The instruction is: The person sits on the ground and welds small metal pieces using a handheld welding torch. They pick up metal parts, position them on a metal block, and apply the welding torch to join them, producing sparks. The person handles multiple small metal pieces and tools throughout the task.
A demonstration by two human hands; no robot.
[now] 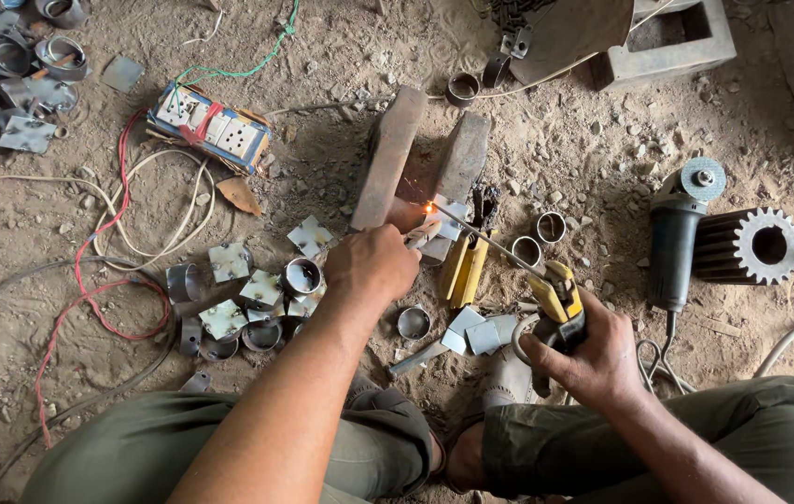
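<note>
The left hand (373,264) is closed in a grip over a small square grey metal plate (427,231), holding it down on the dirt floor (565,140) just at the near end of two rusty steel bars (387,159). The right hand (593,359) is wrapped tight round a yellow and black welding electrode holder (560,308), whose thin rod (485,241) runs up and left to a bright orange spark (430,208) on the plate.

The bare fingers sit right beside the arc, so a burn from spatter or hot metal looks the nearest risk. A slip of the rod would put it on the hand. The red cable (98,252) and the blue and white socket box (210,126) lie loose on the left, and the grey angle grinder (677,243) lies near the right knee, easy to snag or kick.
</note>
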